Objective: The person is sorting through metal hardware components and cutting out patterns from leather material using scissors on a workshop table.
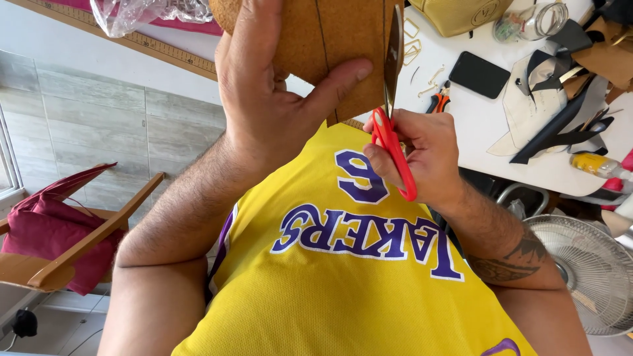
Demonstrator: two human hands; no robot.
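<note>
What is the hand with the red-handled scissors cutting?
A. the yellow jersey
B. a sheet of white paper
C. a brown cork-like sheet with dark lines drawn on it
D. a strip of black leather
C: the right hand grips the red-handled scissors, whose blade runs up along the edge of the brown cork-like sheet, which the left hand holds steady between thumb and fingers.

Black phone [479, 74] — flat rounded rectangle with a dark, unlit screen — lying on the white table [475, 125] at upper right, just right of orange-handled pliers [438, 101]. Crumpled clear plastic bag [142, 13] at top left, above a wooden ruler [132, 39]. Small yellow bottle [593, 165] at the table's right edge — label unreadable.
</note>
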